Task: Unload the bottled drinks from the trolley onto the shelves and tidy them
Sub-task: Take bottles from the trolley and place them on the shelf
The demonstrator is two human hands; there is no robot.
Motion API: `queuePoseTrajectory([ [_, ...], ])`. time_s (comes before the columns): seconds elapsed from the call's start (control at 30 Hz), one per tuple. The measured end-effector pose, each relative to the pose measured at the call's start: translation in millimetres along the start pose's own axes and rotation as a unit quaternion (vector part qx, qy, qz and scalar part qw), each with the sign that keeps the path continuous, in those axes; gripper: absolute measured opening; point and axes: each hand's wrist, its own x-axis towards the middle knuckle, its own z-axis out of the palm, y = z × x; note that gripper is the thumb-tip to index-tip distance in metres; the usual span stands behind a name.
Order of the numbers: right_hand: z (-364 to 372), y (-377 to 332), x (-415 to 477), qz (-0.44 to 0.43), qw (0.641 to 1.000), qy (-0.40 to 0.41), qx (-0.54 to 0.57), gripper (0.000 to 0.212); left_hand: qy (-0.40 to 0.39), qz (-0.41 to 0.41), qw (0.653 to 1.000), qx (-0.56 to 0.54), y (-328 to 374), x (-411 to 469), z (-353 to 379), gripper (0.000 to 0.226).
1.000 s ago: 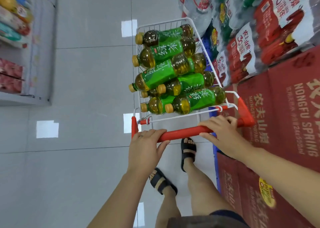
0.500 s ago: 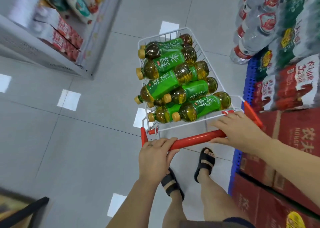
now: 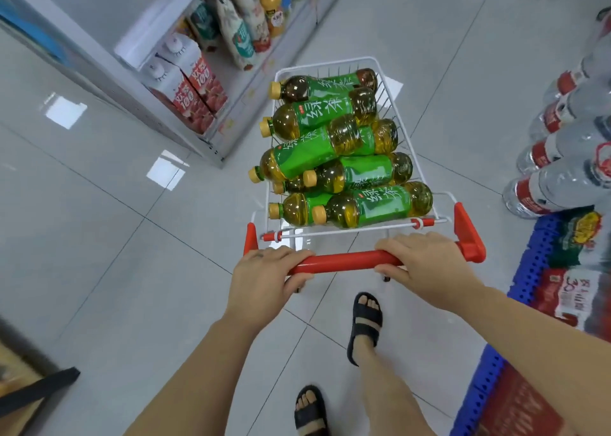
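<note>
A small white wire trolley (image 3: 398, 81) stands on the tiled floor in front of me. Several green-labelled tea bottles (image 3: 325, 152) with yellow caps lie piled on their sides in its basket. Its red handle bar (image 3: 347, 261) runs across just in front of my hands. My left hand (image 3: 261, 281) is closed around the bar's left end. My right hand (image 3: 426, 263) grips the bar towards its right end. At the upper left stands a white shelf unit (image 3: 211, 151) with cartons and tall drink bottles on its lower tier.
Shrink-wrapped packs of large water bottles (image 3: 562, 157) lie stacked at the right. Below them a blue plastic pallet (image 3: 529, 270) carries red cartons and wrapped packs. A dark object juts in at the bottom left corner (image 3: 36, 392). My sandalled feet (image 3: 365, 316) are behind the trolley.
The trolley has swung left, away from the red cartons on the right. The shelf unit at the left has come closer. Both hands kept their grip on the handle bar.
</note>
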Motion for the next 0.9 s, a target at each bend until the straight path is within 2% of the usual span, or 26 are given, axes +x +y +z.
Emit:
queuePoseTrajectory([
  [0.13,-17,30,65,-0.008,0.999,-0.032,0.016,0.046,-0.021,-0.031,0.999,-0.007,-19,61,-16,0.046],
  [0.3,-35,58,141,-0.003,0.999,-0.039,0.027,0.047,-0.008,-0.035,0.999,-0.037,-55,136,-34,0.035],
  [0.43,-39,74,196,-0.001,1.0,-0.004,0.01,0.053,0.013,-0.02,0.999,-0.033,-88,193,-48,0.046],
  [0.53,-47,82,238,0.016,1.0,0.001,0.002,0.044,0.029,-0.013,0.999,-0.026,-112,232,-56,0.053],
  [0.63,-57,91,277,0.034,0.999,-0.011,-0.004,0.043,0.026,-0.015,0.999,-0.033,-135,273,-64,0.057],
  [0.9,-79,117,380,0.094,0.995,-0.019,-0.007,0.041,0.012,-0.01,0.999,-0.031,-189,386,-99,0.044],
])
